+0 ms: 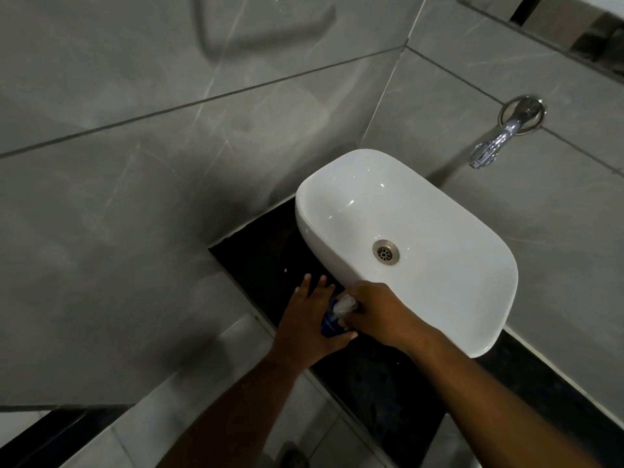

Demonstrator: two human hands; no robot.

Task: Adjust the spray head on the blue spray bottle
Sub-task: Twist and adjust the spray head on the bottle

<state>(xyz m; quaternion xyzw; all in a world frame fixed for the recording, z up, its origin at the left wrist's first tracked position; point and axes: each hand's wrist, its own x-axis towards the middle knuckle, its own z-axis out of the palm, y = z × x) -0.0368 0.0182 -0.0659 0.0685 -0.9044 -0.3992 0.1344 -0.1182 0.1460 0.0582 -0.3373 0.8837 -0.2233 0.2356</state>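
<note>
Head view: I see the blue spray bottle (329,324) with its pale spray head (343,305). My left hand (310,327) cups the body, fingers loose. My right hand (378,310) pinches the head.

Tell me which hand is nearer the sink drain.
Right. The right hand lies against the sink's front rim, just below the drain. The left hand is farther left, on the bottle over the black counter.

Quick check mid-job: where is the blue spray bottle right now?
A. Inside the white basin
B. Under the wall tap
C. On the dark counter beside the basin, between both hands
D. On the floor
C: the blue spray bottle stands on the dark counter just left of the basin, with the left hand against its body and the right hand on its white spray head.
</note>
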